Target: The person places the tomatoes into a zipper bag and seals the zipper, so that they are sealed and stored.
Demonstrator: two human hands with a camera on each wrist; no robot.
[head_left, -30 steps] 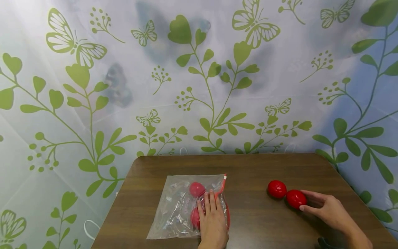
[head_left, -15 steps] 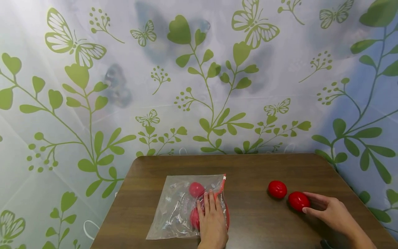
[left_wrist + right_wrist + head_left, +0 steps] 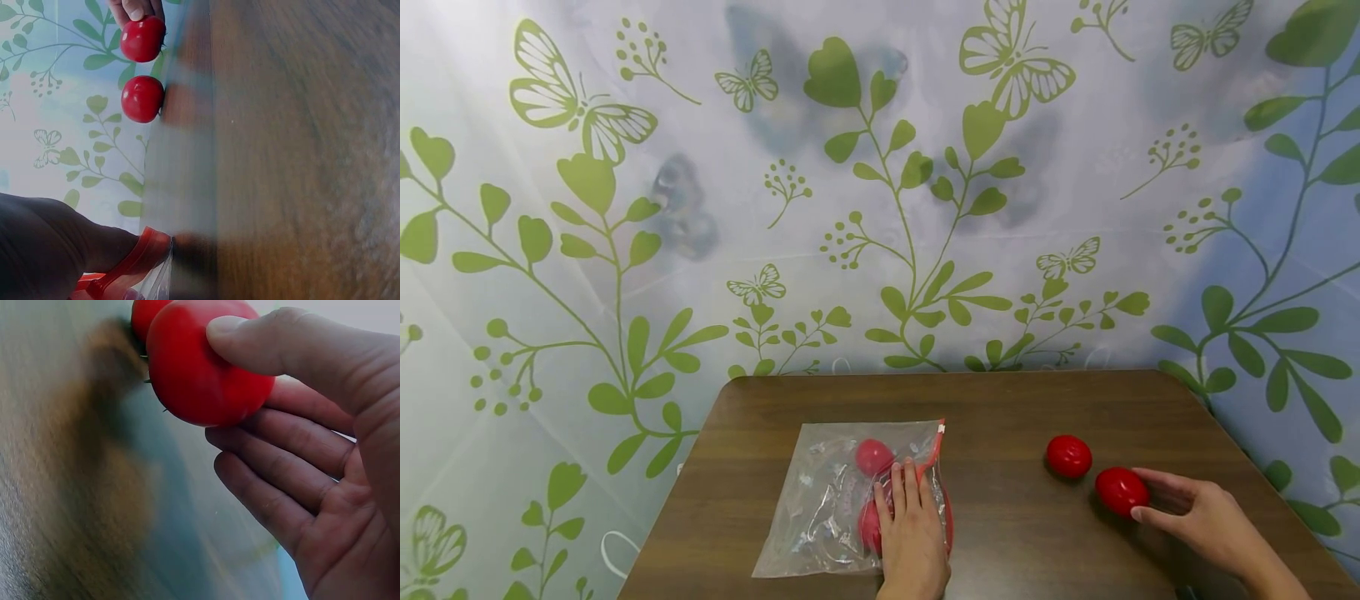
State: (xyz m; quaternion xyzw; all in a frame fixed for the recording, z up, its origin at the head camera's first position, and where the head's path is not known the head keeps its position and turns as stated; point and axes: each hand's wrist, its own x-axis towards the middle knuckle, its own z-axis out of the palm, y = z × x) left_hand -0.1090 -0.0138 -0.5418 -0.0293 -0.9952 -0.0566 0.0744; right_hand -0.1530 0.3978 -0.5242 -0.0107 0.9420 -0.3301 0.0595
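My left hand (image 3: 914, 533) lies with straight fingers on a clear zip bag (image 3: 820, 500) with a red edge. Inside the bag are red tomatoes (image 3: 874, 457), partly covered by that hand. At the right, my right hand (image 3: 1206, 521) pinches a glossy red tomato (image 3: 1122, 491) between thumb and fingers. In the right wrist view the thumb presses on the side of this tomato (image 3: 200, 369), stem side toward the table. A second loose tomato (image 3: 1069, 457) sits just behind and left of it, apart from it.
The brown wooden table (image 3: 1000, 400) ends at a curtain (image 3: 925, 208) printed with green leaves and butterflies. A white loop (image 3: 617, 554) hangs beside the table's left edge. A small dark thing shows at the bottom edge below my right wrist.
My right hand and its tomato have shifted slightly right and toward me, opening a gap to the other loose tomato. The left hand and bag have stayed put.
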